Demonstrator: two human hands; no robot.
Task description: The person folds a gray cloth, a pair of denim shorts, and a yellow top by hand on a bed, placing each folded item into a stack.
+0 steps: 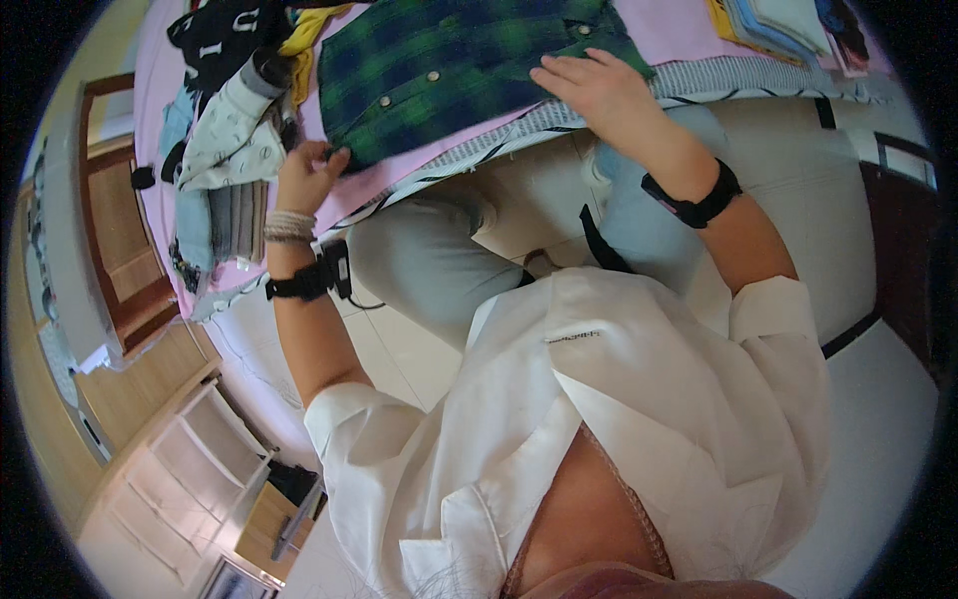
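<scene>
A green and navy plaid shirt (456, 82) with pale buttons lies spread on a pink cloth (404, 183) in front of me. My left hand (308, 172) pinches its near left corner between thumb and fingers. Over the shirt's right side, my right hand (591, 86) is laid palm down with its fingers stretched out, holding nothing. The shirt's far part runs out of the top of the view.
Left of the shirt are a white patterned garment (232, 135), a black garment with white letters (228, 37) and a row of folded grey and brown clothes (236, 221). A folded stack (778, 30) sits at far right. My knees are under the near edge.
</scene>
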